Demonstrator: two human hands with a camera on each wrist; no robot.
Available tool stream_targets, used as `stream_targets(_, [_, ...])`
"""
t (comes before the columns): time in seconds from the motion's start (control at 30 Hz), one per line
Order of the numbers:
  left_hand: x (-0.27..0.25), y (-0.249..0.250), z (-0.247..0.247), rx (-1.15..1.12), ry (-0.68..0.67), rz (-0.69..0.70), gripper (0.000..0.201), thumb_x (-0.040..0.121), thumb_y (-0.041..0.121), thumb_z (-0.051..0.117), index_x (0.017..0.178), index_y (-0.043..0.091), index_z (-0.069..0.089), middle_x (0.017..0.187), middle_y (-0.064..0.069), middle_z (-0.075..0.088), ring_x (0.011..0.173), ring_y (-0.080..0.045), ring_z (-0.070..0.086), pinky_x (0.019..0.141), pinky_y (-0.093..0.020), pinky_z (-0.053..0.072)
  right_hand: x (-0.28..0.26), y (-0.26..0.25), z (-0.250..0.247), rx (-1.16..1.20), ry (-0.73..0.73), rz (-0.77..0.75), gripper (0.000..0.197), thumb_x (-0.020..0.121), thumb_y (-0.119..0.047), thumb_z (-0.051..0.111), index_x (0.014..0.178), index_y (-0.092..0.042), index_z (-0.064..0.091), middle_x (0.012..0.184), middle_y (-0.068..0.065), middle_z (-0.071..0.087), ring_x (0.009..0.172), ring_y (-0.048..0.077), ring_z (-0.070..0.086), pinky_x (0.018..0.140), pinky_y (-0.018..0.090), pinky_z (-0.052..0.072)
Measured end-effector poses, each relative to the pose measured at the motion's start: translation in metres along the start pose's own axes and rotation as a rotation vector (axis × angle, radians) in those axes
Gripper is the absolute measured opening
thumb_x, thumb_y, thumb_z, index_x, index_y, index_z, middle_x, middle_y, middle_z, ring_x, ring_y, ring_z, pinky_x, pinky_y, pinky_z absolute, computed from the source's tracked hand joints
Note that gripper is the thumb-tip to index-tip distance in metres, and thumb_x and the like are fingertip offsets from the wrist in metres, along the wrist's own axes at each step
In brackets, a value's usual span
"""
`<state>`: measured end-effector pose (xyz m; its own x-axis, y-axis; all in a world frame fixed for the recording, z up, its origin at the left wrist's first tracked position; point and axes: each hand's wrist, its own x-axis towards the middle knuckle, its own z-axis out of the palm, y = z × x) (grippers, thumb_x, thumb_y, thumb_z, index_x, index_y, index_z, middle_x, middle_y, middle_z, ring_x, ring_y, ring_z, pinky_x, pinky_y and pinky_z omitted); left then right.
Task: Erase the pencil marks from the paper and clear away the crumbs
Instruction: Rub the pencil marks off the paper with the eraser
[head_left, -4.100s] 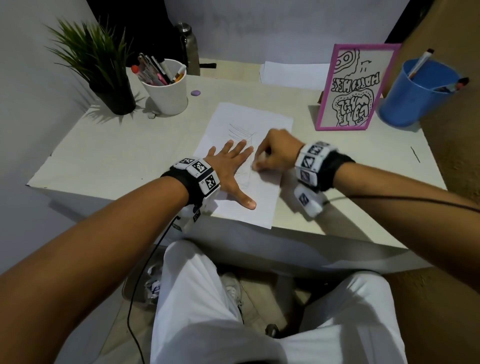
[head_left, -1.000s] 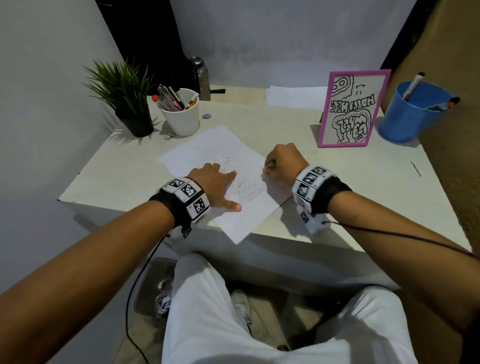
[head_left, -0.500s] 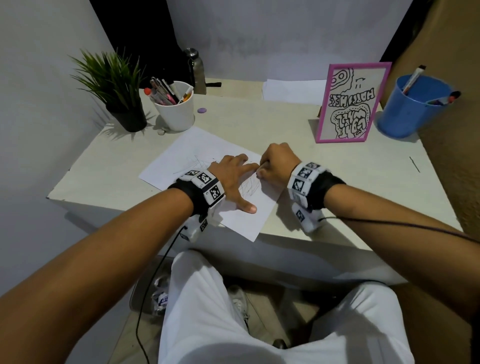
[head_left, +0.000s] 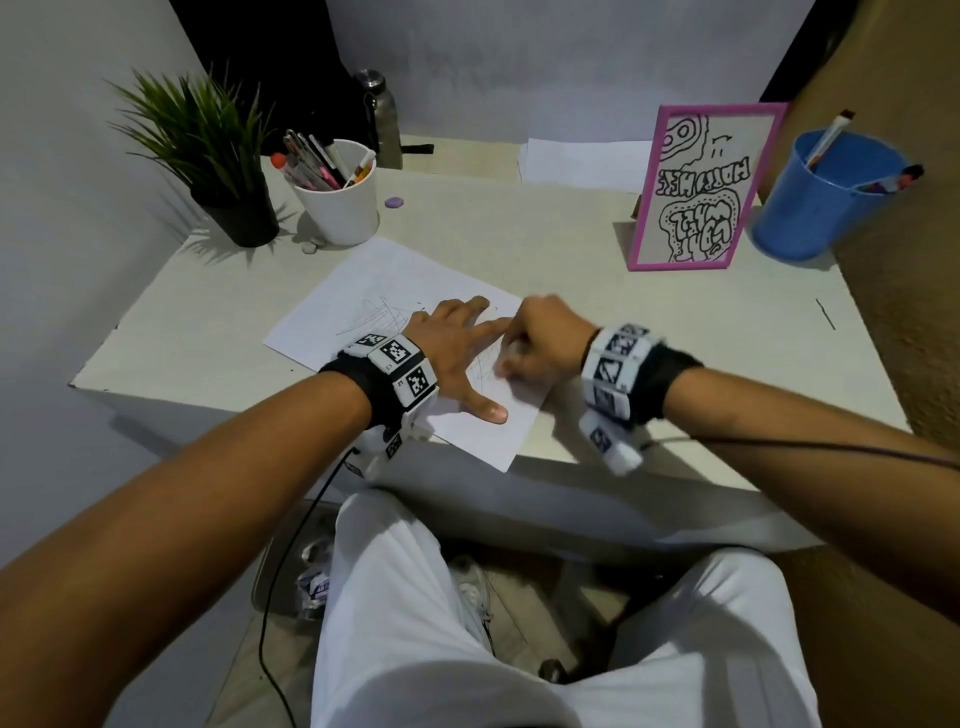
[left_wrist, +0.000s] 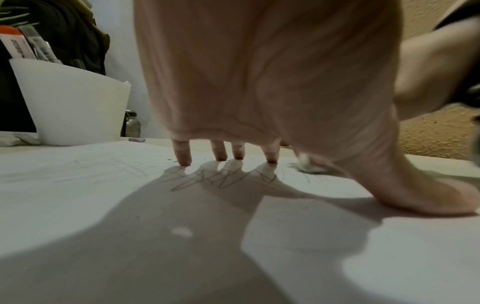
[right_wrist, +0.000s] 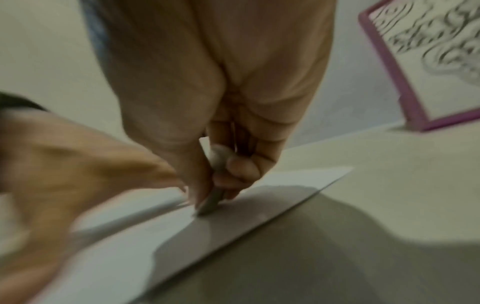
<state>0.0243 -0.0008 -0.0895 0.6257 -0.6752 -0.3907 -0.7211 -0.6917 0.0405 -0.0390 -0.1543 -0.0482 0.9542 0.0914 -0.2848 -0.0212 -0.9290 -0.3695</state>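
Observation:
A white sheet of paper (head_left: 395, 291) lies askew on the pale desk (head_left: 649, 322), one corner past the front edge. Pencil scribbles (head_left: 382, 312) cross its middle. My left hand (head_left: 457, 348) lies flat on the sheet with fingers spread, its fingertips (left_wrist: 185, 161) pressing down on the scribbles (left_wrist: 221, 181). My right hand (head_left: 540, 343) is curled beside it and pinches a small grey-white eraser (right_wrist: 214, 197), whose tip touches the paper (right_wrist: 130, 236) near the right edge. A few dark crumbs (left_wrist: 168, 159) lie near my left fingertips.
A white pen cup (head_left: 340, 195) and a potted plant (head_left: 218, 156) stand at the back left. A pink-framed drawing (head_left: 701, 187) and a blue cup (head_left: 826, 195) stand at the back right. A small purple disc (head_left: 394, 201) lies behind the sheet. More paper (head_left: 576, 163) lies at the back.
The sheet has been turned from upright to askew. My left hand has shifted up onto the scribbles, and my right hand has slid the eraser back toward the sheet's near right edge.

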Motion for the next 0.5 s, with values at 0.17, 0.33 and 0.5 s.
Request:
stream_targets(0.17, [-0.002, 0.005, -0.004, 0.005, -0.004, -0.018, 0.126, 0.052, 0.087, 0.064, 0.151, 0.040, 0.001, 0.163, 0.000, -0.003, 0.148, -0.031, 0.006, 0.111, -0.062, 0.021, 0.009, -0.001, 0.007, 0.030, 0.077, 0.027, 0.012, 0.076, -0.014, 0.069, 0.080, -0.002, 0.072, 0.080, 0.011, 0.074, 0.073, 0.024, 0.069, 0.067, 0.029, 0.055])
stream_targets(0.33, [-0.003, 0.005, -0.004, -0.007, -0.020, -0.015, 0.127, 0.052, 0.089, 0.062, 0.151, 0.042, -0.002, 0.163, 0.001, -0.006, 0.148, -0.031, 0.003, 0.112, -0.062, 0.018, 0.012, 0.007, -0.006, 0.052, 0.103, 0.094, 0.024, 0.075, -0.025, 0.078, 0.086, -0.003, 0.078, 0.076, 0.009, 0.073, 0.067, 0.018, 0.062, 0.066, 0.025, 0.052])
stream_targets(0.5, [-0.003, 0.005, -0.004, -0.005, -0.014, -0.017, 0.128, 0.053, 0.085, 0.065, 0.151, 0.039, -0.001, 0.163, 0.000, -0.006, 0.148, -0.031, 0.003, 0.114, -0.061, 0.017, -0.003, -0.009, 0.016, 0.054, 0.074, -0.014, 0.009, 0.077, -0.013, 0.066, 0.072, -0.006, 0.068, 0.070, 0.005, 0.068, 0.065, 0.018, 0.063, 0.064, 0.026, 0.054])
